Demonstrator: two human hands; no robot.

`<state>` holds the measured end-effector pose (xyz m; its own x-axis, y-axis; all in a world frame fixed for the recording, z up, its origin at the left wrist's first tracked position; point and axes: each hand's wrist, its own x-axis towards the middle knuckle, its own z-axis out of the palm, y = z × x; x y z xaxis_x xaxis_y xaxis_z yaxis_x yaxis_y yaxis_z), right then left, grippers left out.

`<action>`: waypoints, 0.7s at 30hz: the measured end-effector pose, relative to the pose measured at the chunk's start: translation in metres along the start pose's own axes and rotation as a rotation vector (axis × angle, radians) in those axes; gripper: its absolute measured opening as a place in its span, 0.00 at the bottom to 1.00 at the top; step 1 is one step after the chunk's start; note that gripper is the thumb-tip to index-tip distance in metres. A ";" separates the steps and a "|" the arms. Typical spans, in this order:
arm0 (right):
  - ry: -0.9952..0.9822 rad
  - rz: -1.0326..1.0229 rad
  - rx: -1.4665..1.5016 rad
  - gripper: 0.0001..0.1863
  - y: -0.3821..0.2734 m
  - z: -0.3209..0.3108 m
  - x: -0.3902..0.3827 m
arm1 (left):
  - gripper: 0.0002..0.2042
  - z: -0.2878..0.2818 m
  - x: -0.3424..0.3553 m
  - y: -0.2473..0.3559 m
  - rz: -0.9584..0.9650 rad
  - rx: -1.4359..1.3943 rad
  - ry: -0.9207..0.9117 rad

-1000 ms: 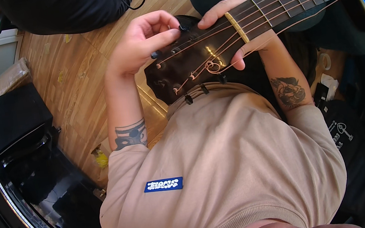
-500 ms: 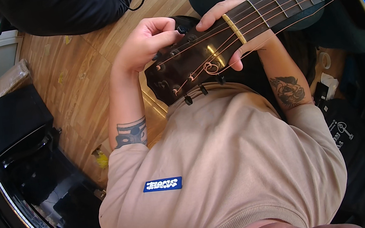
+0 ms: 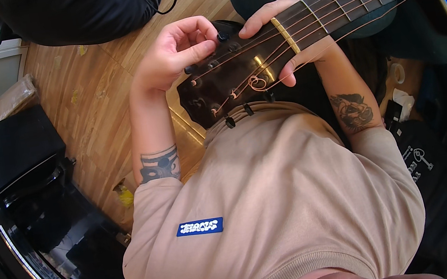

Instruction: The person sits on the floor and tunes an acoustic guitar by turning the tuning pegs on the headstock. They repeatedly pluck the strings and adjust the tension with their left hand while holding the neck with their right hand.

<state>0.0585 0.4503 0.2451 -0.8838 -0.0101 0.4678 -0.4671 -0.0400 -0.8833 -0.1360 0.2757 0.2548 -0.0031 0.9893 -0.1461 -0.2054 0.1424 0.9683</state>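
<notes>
- Head view: dark guitar headstock (image 3: pixel 246 68) lies between left hand (image 3: pixel 175 51) and right hand (image 3: pixel 269 13).
- Left hand curled beside tuning peg (image 3: pixel 222 37); pinch cannot be confirmed.
- Right hand clasped around guitar neck (image 3: pixel 339 5), near nut (image 3: pixel 286 35).

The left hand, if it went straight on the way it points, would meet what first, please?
The left hand would probably meet the black tuning peg at the edge of the guitar head, just to its right, though depth is unclear here.

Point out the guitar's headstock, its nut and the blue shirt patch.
Guitar headstock (image 3: pixel 236 71), head view, bare dark front face.
Nut (image 3: pixel 285 35), head view, middle of its gold-coloured length.
Blue shirt patch (image 3: pixel 200 227), head view, its centre.
</notes>
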 end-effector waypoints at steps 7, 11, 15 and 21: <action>0.040 -0.002 0.044 0.43 0.005 0.002 0.000 | 0.06 0.006 -0.007 0.017 -0.054 0.056 0.080; 0.037 0.011 0.070 0.42 0.005 0.003 0.000 | 0.05 -0.001 -0.018 0.016 -0.025 0.086 0.074; -0.028 -0.017 0.036 0.41 0.002 -0.002 -0.001 | 0.09 -0.002 -0.006 0.003 -0.065 0.067 -0.010; -0.010 0.001 0.052 0.42 0.003 -0.001 -0.002 | 0.11 -0.004 0.001 0.004 -0.145 0.134 -0.023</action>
<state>0.0583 0.4510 0.2414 -0.8836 -0.0196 0.4678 -0.4644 -0.0916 -0.8809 -0.1405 0.2768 0.2583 0.0399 0.9584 -0.2826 -0.0701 0.2848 0.9560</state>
